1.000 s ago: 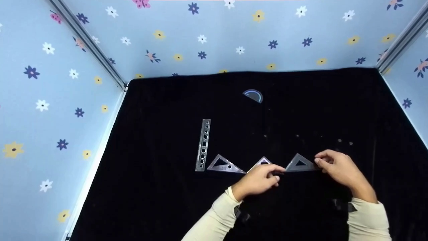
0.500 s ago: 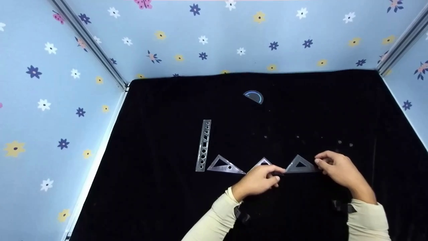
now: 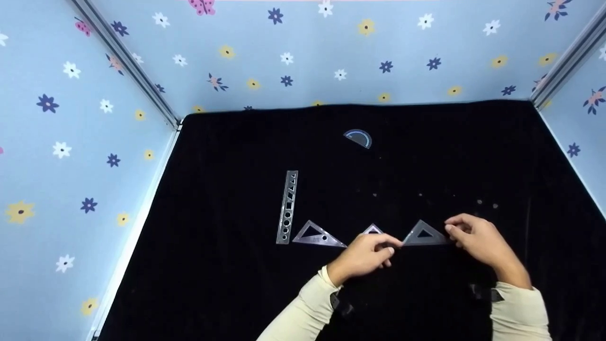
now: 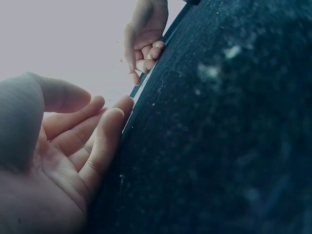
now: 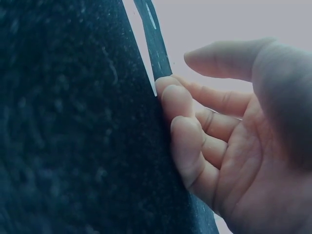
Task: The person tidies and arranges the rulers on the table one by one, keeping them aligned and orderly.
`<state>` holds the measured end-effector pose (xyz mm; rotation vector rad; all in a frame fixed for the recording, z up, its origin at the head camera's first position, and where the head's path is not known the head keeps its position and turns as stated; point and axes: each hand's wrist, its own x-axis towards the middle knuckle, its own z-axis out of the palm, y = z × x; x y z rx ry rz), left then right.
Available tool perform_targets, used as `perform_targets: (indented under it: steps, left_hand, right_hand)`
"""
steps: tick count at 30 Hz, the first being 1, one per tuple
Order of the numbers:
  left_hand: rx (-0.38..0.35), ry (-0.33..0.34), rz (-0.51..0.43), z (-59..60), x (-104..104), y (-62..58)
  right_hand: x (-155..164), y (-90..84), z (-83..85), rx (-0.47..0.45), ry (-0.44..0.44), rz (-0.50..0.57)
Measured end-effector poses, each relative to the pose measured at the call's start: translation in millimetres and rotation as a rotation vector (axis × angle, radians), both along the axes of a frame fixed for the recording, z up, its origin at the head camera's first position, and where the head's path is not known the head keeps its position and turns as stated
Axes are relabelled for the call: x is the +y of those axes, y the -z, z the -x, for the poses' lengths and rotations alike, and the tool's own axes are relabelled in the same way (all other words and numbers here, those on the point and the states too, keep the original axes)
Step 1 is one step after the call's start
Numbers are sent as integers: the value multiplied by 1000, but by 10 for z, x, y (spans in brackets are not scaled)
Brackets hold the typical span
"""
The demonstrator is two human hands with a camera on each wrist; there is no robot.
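Three clear set squares lie in a row on the black cloth: a left one, a middle one and a right one. My left hand touches the right set square's left corner with nearly straight fingers and hides part of the middle one. My right hand rests its fingertips at the same set square's right corner, thumb lifted clear. In the left wrist view my left hand's fingertips meet the set square's thin edge. The right wrist view shows my right hand's fingers beside that edge.
A clear straight ruler with cut-out shapes lies upright left of the row. A small protractor lies farther back at centre. Blue flowered walls close the cloth in on three sides.
Both hands stay at the right set square's corners. My left hand has crept slightly forward and covers a little more of the middle set square.
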<state>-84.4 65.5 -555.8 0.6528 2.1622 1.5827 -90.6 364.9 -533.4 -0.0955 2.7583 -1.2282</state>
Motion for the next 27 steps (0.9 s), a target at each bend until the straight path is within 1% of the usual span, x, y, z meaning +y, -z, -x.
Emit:
perform_targets:
  steps: [5,11,17,22,27]
  left_hand:
    - [0,-11,-62,-3,1,-10]
    - [6,-2,-68,-6,6,-17]
    - [-7,3,-78,-10,12,-21]
    - [-30,3,-103,-16,15,-25]
    - [-34,-2,-127,-13,15,-36]
  right_hand:
    - [-1,15,0,1,5,21]
    - [2,23,-1,22,11,17]
    - [4,23,-2,28,11,15]
    - [0,22,-2,32,13,12]
    - [-4,21,-1,38,16,16]
